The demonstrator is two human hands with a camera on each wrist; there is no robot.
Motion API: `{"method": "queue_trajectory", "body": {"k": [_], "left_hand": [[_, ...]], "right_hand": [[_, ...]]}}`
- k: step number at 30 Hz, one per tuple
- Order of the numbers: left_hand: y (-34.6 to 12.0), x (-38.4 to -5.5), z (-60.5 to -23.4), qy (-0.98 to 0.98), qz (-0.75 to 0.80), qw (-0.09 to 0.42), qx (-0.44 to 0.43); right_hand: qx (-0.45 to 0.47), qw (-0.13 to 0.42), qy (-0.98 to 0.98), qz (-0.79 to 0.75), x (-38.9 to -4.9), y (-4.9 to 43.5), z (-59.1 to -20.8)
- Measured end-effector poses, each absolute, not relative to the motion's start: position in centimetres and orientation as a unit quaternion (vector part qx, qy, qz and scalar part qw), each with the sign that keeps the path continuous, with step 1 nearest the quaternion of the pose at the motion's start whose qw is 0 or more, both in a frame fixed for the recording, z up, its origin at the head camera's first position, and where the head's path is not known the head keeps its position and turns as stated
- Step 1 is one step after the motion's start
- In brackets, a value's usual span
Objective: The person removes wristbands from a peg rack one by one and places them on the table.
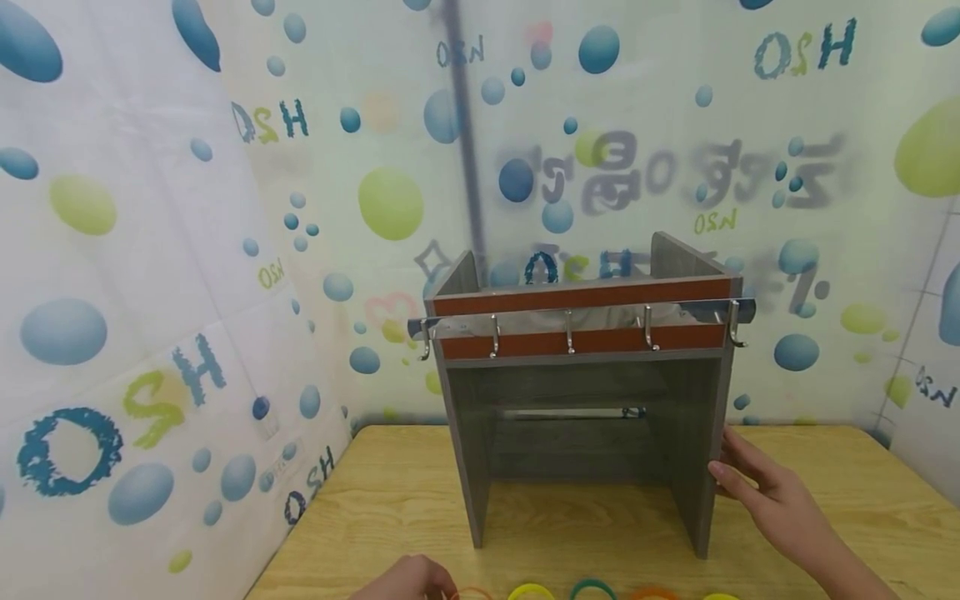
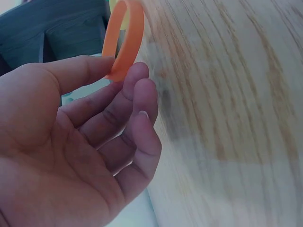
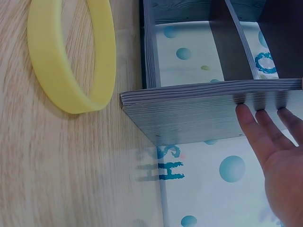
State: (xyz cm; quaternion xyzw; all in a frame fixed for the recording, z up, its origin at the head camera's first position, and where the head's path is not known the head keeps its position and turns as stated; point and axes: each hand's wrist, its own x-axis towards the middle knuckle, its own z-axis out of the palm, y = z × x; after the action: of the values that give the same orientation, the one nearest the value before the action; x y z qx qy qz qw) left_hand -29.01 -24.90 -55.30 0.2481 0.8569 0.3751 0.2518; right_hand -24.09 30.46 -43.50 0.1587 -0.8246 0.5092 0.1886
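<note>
A grey wooden rack [image 1: 577, 417] with a red-brown front board stands upright on the table. A metal rail [image 1: 525, 321] with several hooks runs across its front. My right hand [image 1: 783, 504] holds the rack's right side panel low down, thumb at the front edge. Its fingertips [image 3: 242, 109] rest on the outer face in the right wrist view. In front of the rack, near the bottom of the head view, my left hand [image 1: 408, 579] is partly cut off. The left wrist view shows it pinching an orange silicone wristband [image 2: 135, 35] between thumb and index finger.
Along the near side of the wooden table [image 1: 375, 500] lie a yellow band [image 1: 531, 588], a green band [image 1: 592, 586], another orange band [image 1: 652, 593] and a second yellow band [image 1: 722, 597]. A curtain [image 1: 390, 250] printed with bubbles surrounds the table behind and at the sides.
</note>
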Motion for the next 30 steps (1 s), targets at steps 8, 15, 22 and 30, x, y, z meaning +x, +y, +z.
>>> {"method": "queue_trajectory", "body": {"k": [8, 15, 22, 30], "left_hand": [[-24.8, -29.3, -55.1, 0.852, 0.385, 0.269, 0.233], [-24.8, -29.0, -55.1, 0.848, 0.404, 0.268, 0.214], [-24.5, -28.7, -55.0, 0.847, 0.407, 0.264, 0.215], [-24.0, -27.2, -51.1, 0.852, 0.404, 0.246, 0.226]], "right_hand": [[0.161, 0.193, -0.821, 0.512, -24.1, 30.4, -43.5], [0.160, 0.194, -0.823, 0.510, -24.1, 30.4, -43.4], [0.155, 0.193, -0.825, 0.508, -23.9, 30.5, -43.4], [0.182, 0.198, -0.819, 0.507, -23.8, 31.0, -43.1]]}}
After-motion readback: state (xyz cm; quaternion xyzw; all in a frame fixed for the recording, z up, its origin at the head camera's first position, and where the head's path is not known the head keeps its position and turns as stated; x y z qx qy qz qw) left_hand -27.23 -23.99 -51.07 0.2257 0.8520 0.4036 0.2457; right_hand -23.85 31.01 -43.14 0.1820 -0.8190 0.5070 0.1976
